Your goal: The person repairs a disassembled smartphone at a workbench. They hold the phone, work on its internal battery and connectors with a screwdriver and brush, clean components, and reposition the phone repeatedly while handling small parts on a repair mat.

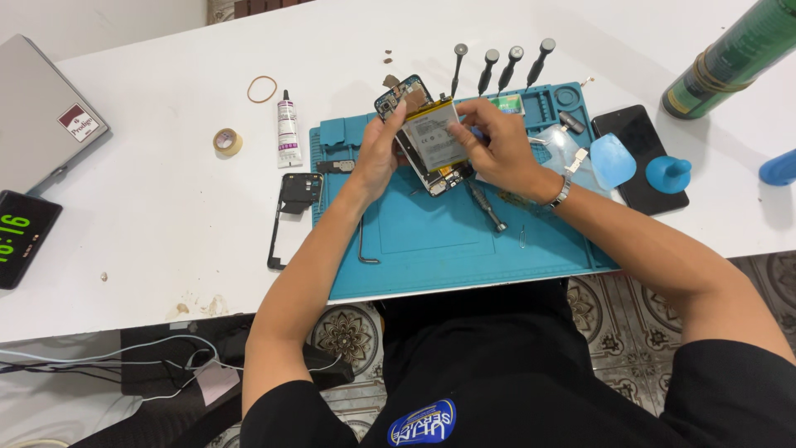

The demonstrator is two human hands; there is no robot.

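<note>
Both my hands hold an opened smartphone [424, 133] tilted above a blue repair mat [431, 241]. Its back is off, showing a pale battery and a circuit board at the top. My left hand [377, 153] grips the phone's left edge. On the right side my right hand [497, 149] pinches the battery area with its fingertips; a metal watch sits on that wrist.
Several screwdrivers [497, 70] stand along the mat's far edge. A black phone frame [290, 211], a glue tube [288, 129], tape roll [228, 141] and rubber band [262, 89] lie left. Another dark phone [643, 158], blue suction cup [667, 174] and green can [730, 58] are right. A digital clock [21, 236] sits far left.
</note>
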